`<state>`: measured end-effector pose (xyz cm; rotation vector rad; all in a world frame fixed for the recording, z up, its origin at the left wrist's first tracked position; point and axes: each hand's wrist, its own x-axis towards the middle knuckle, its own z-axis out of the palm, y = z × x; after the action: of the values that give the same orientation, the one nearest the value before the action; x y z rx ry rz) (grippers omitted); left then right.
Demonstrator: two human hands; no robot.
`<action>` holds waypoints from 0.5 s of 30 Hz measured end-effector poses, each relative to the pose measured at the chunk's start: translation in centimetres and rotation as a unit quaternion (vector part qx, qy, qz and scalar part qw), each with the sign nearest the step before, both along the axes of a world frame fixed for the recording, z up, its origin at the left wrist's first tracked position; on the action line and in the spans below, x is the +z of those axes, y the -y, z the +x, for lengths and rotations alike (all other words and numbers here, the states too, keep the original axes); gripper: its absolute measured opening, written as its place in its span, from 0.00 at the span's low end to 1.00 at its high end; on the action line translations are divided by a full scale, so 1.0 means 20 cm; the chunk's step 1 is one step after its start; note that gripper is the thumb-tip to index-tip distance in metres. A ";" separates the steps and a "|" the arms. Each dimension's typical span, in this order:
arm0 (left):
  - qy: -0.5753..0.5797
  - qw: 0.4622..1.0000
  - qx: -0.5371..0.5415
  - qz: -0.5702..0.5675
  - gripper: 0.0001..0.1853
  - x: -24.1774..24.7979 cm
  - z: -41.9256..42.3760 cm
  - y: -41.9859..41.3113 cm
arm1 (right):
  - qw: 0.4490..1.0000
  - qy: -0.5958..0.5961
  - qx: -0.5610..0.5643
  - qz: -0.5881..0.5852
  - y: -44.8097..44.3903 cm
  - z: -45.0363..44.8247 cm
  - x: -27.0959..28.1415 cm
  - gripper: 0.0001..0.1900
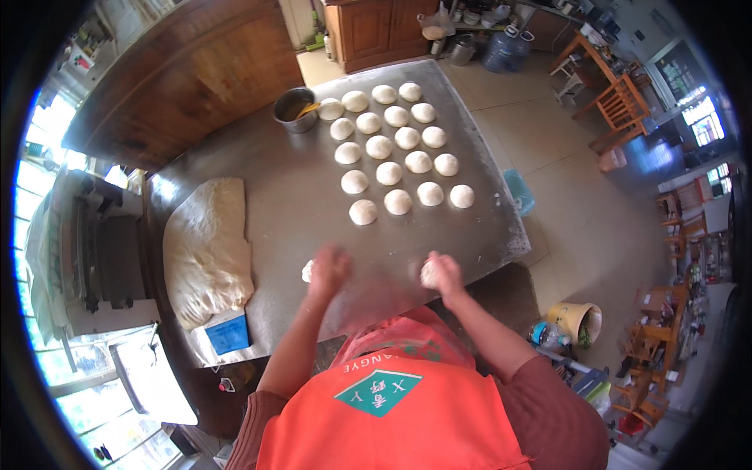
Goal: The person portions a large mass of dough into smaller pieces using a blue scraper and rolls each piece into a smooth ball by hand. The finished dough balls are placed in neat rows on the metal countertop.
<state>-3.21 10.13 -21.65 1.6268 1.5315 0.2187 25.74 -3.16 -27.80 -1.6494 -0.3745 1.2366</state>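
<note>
My left hand point(331, 272), blurred, is curled around a small dough piece point(307, 271) that shows at its left side. To the right, my right hand point(447, 275) curls over another dough piece point(429, 274). Both are close to the near edge of the metal-topped table point(282, 194). Beyond them, several rounded dough balls point(389, 173) sit apart in uneven rows. On the left lies a large slab of dough point(208, 252), with a dough scraper with a blue face point(228, 335) by its near end.
A metal pot point(295, 110) with a yellow-handled utensil point(306, 109) stands at the back, against the nearest dough ball. A wooden panel point(194, 76) borders the far left side. On the floor at right are a yellow bucket point(567, 317) and a teal bin point(519, 192).
</note>
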 end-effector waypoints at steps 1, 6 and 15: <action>-0.010 0.986 0.059 0.153 0.27 -0.20 -0.10 -0.05 | 0.977 0.208 -0.007 0.053 -0.05 0.15 0.00 0.17; -0.221 0.940 0.115 0.231 0.38 -0.39 -0.08 0.09 | 0.764 0.627 0.140 0.057 -0.19 0.55 0.18 0.29; -0.091 0.956 -0.047 0.274 0.29 -0.39 -0.37 0.61 | 0.804 0.562 0.155 0.121 -0.30 0.14 0.20 0.24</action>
<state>-10.66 -2.15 -29.48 2.1998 1.6157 0.4870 28.59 2.75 -23.87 -1.9762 -1.5063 0.2283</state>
